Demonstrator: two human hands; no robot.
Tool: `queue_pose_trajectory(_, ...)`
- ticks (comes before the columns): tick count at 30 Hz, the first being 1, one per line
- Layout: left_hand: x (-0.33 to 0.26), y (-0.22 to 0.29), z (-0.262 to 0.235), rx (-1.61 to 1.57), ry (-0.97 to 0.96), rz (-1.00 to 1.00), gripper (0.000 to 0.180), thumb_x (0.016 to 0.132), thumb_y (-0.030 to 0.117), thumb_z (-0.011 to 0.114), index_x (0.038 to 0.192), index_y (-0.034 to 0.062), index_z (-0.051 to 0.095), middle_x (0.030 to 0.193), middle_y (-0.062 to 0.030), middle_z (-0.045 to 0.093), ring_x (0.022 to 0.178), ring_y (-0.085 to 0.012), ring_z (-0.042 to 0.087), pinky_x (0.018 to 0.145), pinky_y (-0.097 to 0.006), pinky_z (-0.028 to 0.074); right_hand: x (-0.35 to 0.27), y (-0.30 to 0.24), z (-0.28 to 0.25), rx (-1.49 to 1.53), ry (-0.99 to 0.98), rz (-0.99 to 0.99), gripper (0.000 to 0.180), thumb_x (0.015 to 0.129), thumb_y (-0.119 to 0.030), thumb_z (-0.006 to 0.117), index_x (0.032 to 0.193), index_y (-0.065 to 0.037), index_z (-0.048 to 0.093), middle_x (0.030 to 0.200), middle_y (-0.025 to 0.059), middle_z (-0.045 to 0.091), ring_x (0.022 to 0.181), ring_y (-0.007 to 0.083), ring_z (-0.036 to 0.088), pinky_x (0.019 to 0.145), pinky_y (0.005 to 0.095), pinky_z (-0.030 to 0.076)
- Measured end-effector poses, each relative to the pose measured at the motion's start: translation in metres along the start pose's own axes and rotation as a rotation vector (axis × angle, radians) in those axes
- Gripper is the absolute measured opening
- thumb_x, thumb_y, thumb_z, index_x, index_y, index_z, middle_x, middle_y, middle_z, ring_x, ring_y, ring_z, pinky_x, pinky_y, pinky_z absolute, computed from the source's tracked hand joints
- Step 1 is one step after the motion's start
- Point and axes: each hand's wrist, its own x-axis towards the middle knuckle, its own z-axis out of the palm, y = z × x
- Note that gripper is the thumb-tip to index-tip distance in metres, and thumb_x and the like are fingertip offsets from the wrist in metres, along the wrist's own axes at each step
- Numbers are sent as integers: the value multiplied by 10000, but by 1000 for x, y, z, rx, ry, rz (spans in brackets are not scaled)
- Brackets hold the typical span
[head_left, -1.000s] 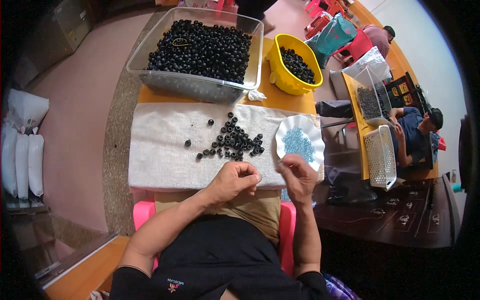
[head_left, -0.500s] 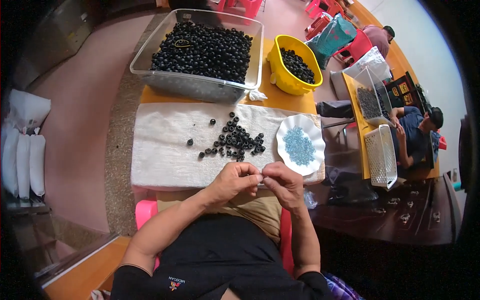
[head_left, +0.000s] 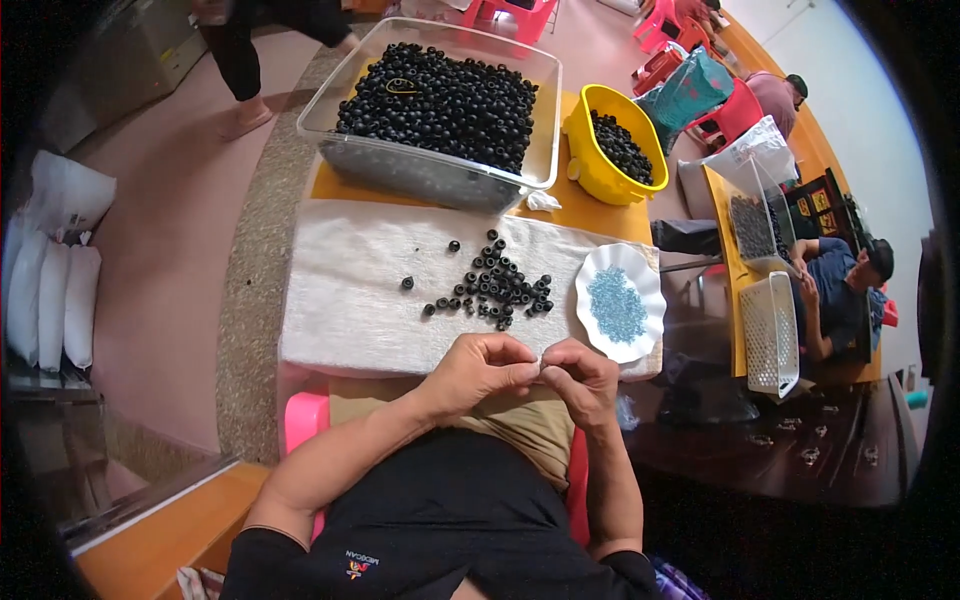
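Observation:
My left hand (head_left: 487,372) and my right hand (head_left: 581,381) meet fingertip to fingertip over the near edge of a white cloth (head_left: 350,300). Both are pinched closed around something tiny and pale that I cannot make out. Just beyond them lies a loose heap of small black round parts with holes (head_left: 497,283), a few strayed to its left. To the right of the heap, a white scalloped plate (head_left: 651,287) holds many small clear-blue beads (head_left: 617,305).
Behind the cloth stand a large clear plastic bin (head_left: 425,180) of black parts and a yellow tub (head_left: 610,185) with more. At right, a co-worker (head_left: 835,285) sits by a white perforated basket (head_left: 770,335). White sacks (head_left: 55,290) stand at far left; someone's legs (head_left: 240,70) show beyond.
The table and its things have shifted rightward in view. A walking person's legs have come in at the upper left. My hands remain pinched together.

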Motion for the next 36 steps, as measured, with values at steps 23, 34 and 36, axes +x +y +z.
queue_pose_trajectory(23, -20, -3, -19, -128, -193, -137, 165, 862, 21, 699, 973, 5, 577, 909, -74, 656, 809, -150, 665, 731, -286, 568, -9, -6, 15, 484, -219, 360, 116, 788, -19, 752, 866, 51, 700, 827, 130, 659, 713, 199, 631, 651, 291, 500)
queue_pose_trajectory(34, -26, 19, -28, -273, -41, -21, 133, 858, -15, 683, 905, 37, 570, 947, -88, 655, 811, -157, 666, 743, -305, 595, 7, -25, 51, -68, 135, -109, 175, 867, -97, 691, 1032, -40, 687, 839, 129, 658, 728, 229, 642, 622, 332, 498)
queue_pose_trajectory(36, -24, 23, -42, -239, 3, 96, 130, 859, -10, 682, 891, 48, 570, 952, -82, 654, 807, -158, 666, 738, -314, 596, 25, -37, 58, -397, 140, -141, 117, 886, -109, 676, 970, -27, 673, 849, 122, 644, 725, 237, 632, 628, 330, 491)
